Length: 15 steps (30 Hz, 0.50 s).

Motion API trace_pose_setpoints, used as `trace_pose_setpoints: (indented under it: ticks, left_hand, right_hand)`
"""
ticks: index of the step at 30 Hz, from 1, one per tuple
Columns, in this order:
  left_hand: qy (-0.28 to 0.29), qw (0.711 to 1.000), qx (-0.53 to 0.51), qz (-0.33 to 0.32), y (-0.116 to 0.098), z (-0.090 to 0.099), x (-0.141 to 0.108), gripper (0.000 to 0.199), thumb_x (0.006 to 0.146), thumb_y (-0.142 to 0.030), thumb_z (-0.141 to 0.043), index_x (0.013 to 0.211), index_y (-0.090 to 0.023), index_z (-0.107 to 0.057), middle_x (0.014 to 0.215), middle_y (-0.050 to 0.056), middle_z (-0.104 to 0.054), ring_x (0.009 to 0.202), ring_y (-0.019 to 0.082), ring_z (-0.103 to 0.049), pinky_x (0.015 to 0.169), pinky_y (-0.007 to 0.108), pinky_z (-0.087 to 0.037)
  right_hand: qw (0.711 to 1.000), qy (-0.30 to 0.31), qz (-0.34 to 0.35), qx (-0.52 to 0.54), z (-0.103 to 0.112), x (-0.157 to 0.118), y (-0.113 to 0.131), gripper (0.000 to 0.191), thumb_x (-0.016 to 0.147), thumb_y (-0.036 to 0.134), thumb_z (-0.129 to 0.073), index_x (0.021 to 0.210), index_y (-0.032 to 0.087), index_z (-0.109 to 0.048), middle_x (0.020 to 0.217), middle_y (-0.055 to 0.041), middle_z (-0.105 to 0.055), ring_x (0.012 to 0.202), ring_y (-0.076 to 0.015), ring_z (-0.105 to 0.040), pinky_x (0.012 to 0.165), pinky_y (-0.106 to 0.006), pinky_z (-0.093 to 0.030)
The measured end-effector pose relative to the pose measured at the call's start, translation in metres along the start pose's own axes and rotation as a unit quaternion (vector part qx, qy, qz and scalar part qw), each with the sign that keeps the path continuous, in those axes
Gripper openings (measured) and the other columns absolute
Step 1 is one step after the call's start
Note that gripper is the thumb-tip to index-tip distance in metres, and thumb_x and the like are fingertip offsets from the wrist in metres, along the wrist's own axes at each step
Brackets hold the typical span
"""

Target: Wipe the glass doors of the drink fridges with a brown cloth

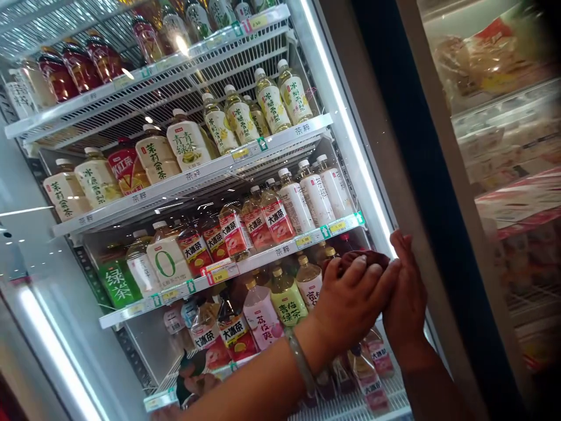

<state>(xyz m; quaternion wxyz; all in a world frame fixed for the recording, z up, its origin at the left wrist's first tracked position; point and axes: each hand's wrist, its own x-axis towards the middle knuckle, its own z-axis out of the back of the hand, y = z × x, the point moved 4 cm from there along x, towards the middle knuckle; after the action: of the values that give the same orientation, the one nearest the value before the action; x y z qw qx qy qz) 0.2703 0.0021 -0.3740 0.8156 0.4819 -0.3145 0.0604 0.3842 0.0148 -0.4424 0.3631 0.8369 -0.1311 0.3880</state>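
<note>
My left hand (348, 301), with a pale bangle (300, 359) at the wrist, reaches up from the lower left. Its fingers are closed over a bunched dark reddish-brown cloth (372, 257), held up at the glass door in front of the drinks fridge. Close against its fingertips is my right hand (405, 292), raised at the glass door's right edge with its visible fingers stretched upward. My left hand hides part of the right palm, and most of the cloth is covered.
Behind the glass, white wire shelves (193, 175) carry rows of bottled drinks (278, 105) with price tags. A bright light strip (344, 111) runs down the fridge's right side. Beyond the dark door frame (421, 164) stands another cabinet with packaged goods (491, 47).
</note>
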Motion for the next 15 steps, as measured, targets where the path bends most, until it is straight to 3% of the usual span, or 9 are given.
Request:
trace_pose_setpoints:
  ticks: [3, 5, 7, 10, 13, 15]
  left_hand:
    - [-0.025, 0.999, 0.023, 0.012, 0.033, 0.010, 0.024, 0.034, 0.103, -0.038, -0.057, 0.135, -0.032, -0.067, 0.130, 0.003, -0.073, 0.123, 0.024, -0.059, 0.097, 0.041, -0.038]
    - [-0.050, 0.994, 0.035, 0.090, 0.063, 0.015, 0.054, 0.031, 0.104, -0.042, -0.056, 0.131, -0.034, -0.068, 0.130, 0.004, -0.072, 0.128, 0.028, -0.056, 0.100, 0.044, -0.036]
    - [-0.081, 0.987, 0.037, 0.136, 0.075, 0.014, 0.075, 0.028, 0.103, -0.044, -0.056, 0.127, -0.034, -0.069, 0.132, 0.004, -0.071, 0.130, 0.030, -0.055, 0.102, 0.046, -0.035]
    - [-0.097, 0.989, 0.031, 0.107, 0.053, 0.005, 0.071, 0.021, 0.104, -0.041, -0.057, 0.116, -0.032, -0.071, 0.124, 0.002, -0.073, 0.123, 0.028, -0.058, 0.098, 0.045, -0.036]
    - [-0.063, 0.998, 0.012, -0.005, 0.017, -0.004, 0.043, 0.021, 0.103, -0.031, -0.056, 0.119, -0.032, -0.071, 0.122, 0.001, -0.073, 0.119, 0.024, -0.060, 0.095, 0.042, -0.037]
    - [-0.042, 0.997, 0.008, -0.058, 0.009, -0.006, 0.033, 0.021, 0.102, -0.030, -0.057, 0.118, -0.033, -0.071, 0.124, 0.000, -0.073, 0.117, 0.022, -0.061, 0.092, 0.040, -0.038]
  right_hand:
    - [0.996, 0.034, 0.033, -0.079, 0.001, 0.006, -0.006, 0.049, 0.109, 0.032, -0.031, 0.153, 0.029, -0.053, 0.164, -0.0075, -0.046, 0.161, -0.0305, -0.028, 0.130, -0.073, -0.008]
    - [0.989, 0.058, 0.047, -0.126, 0.000, 0.008, -0.009, 0.049, 0.108, 0.032, -0.037, 0.155, 0.030, -0.050, 0.168, -0.0080, -0.040, 0.162, -0.0326, -0.023, 0.128, -0.076, -0.007]
    - [0.984, 0.074, 0.053, -0.150, 0.000, 0.008, -0.013, 0.051, 0.107, 0.031, -0.041, 0.158, 0.032, -0.045, 0.171, -0.0084, -0.034, 0.163, -0.0335, -0.020, 0.128, -0.076, -0.009]
    - [0.983, 0.061, 0.071, -0.159, 0.004, 0.007, -0.019, 0.054, 0.106, 0.029, -0.045, 0.159, 0.031, -0.044, 0.167, -0.0107, -0.041, 0.161, -0.0332, -0.026, 0.128, -0.075, -0.015]
    - [0.983, 0.012, 0.096, -0.154, 0.014, 0.010, -0.025, 0.051, 0.103, 0.027, -0.051, 0.155, 0.027, -0.051, 0.158, -0.0145, -0.053, 0.156, -0.0359, -0.037, 0.129, -0.073, -0.018]
    - [0.984, -0.003, 0.090, -0.156, 0.021, 0.014, -0.031, 0.048, 0.102, 0.027, -0.052, 0.149, 0.026, -0.056, 0.157, -0.0152, -0.054, 0.155, -0.0377, -0.038, 0.128, -0.074, -0.017]
